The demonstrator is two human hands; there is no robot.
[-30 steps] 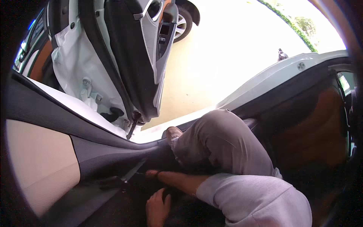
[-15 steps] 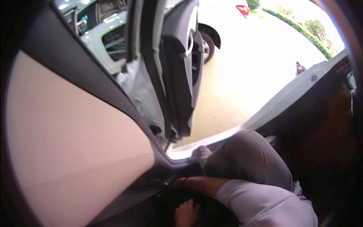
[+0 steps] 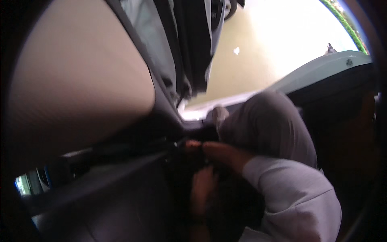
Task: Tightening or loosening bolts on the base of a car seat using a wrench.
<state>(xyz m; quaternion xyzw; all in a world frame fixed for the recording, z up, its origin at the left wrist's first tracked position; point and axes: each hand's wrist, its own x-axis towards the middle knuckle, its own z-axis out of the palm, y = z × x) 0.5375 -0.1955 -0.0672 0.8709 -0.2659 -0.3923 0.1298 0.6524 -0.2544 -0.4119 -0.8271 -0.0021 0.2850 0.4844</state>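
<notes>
My right arm, in a light grey sleeve point(image 3: 294, 181), reaches left into a dark footwell-like space. At its end my right hand point(image 3: 193, 143) is low against dark trim, a dark band at the wrist. Its fingers are lost in shadow, and whatever they touch is hidden. My left hand point(image 3: 204, 181) comes up from the lower edge, just below the right one. Motion smears it, so its fingers and anything in them cannot be made out. A bent leg in grey-brown trousers point(image 3: 274, 121) lies beyond the right arm, its shoe point(image 3: 219, 113) near the door sill.
A large beige panel point(image 3: 88, 60) with dark edging fills the left. An open car door point(image 3: 193, 44) stands beyond the pale sill point(image 3: 238, 99). Outside is pale ground point(image 3: 242, 64) with part of a wheel point(image 3: 229, 8). A dark inner panel point(image 3: 334, 92) borders the right.
My view has tipped downward, so door, sill, leg and right arm sit higher in the picture. More dark interior shows at the lower left. Both hands stay low and close together.
</notes>
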